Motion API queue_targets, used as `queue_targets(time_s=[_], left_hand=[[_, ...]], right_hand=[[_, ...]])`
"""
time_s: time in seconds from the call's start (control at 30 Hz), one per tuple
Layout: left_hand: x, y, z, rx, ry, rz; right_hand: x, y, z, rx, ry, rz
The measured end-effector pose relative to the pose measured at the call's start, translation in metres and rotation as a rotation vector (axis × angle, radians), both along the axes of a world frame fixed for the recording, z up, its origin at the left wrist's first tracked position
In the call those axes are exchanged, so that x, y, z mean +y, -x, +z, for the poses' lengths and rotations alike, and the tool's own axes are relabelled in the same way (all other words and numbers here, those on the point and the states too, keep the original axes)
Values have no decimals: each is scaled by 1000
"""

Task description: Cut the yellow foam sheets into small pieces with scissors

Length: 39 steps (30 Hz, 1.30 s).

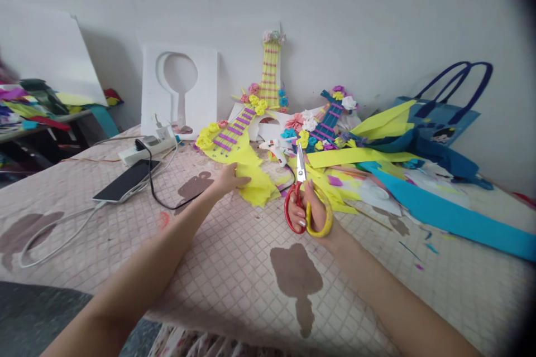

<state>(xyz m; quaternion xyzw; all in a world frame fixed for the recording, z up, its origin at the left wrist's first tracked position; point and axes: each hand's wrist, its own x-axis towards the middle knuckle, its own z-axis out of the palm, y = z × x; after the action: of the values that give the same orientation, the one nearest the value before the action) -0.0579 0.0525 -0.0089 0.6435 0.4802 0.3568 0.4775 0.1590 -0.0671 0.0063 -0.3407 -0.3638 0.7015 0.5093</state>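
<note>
My right hand (pixel 310 207) grips scissors (pixel 301 167) by their red and yellow handle loops. The blades point away from me and look nearly together. My left hand (pixel 229 179) is at the left edge of a crumpled yellow crepe paper piece (pixel 257 181), thumb over it and fingers partly hidden. Just beyond lies a yellow paper guitar (pixel 230 131) with purple strips and yellow paper flowers. A white glue gun (pixel 274 150) rests between this guitar and the scissors. More yellow crepe paper (pixel 335 192) lies behind my right hand.
A phone (pixel 125 181) with a white cable and a power strip (pixel 148 145) lie left. A white foam board (pixel 144 89) with a cutout and another yellow guitar (pixel 270 70) lean on the wall. A blue guitar (pixel 329 122), blue paper strip (pixel 452 209) and handbag (pixel 454 117) are right.
</note>
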Motion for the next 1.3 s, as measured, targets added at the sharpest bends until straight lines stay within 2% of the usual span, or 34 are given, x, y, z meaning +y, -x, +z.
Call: queue_targets(time_s=[0.13,0.2,0.3,0.43,0.6,0.87,1.0,1.07,1.17,1.23,1.3], left_hand=[[-7,-3,0,446,-311,152],[-10,4,5,568,-438,179],[-7,19,10,655,-507,255],[9,35,8,635,-512,307],[29,34,-1,659,-459,332],[45,17,6,798,-360,356],[45,13,9,878,-313,277],[43,11,11,887,-314,252],[40,9,14,878,-375,289],[39,6,15,822,-398,235],[39,1,15,759,-380,113]], right_hand=[[-1,3,-5,-48,-4,-2],[-2,3,-7,-101,-22,-7],[-2,0,-10,-327,-56,-46],[-3,-3,-17,-687,-221,-113],[-5,-1,-24,-883,-380,-126],[-11,5,-15,-978,-419,-85],[-11,6,-17,-972,-410,-79],[-12,6,-16,-971,-396,-85],[-12,5,-12,-951,-383,-84],[-11,4,-8,-940,-382,-86],[-10,3,-7,-937,-376,-94]])
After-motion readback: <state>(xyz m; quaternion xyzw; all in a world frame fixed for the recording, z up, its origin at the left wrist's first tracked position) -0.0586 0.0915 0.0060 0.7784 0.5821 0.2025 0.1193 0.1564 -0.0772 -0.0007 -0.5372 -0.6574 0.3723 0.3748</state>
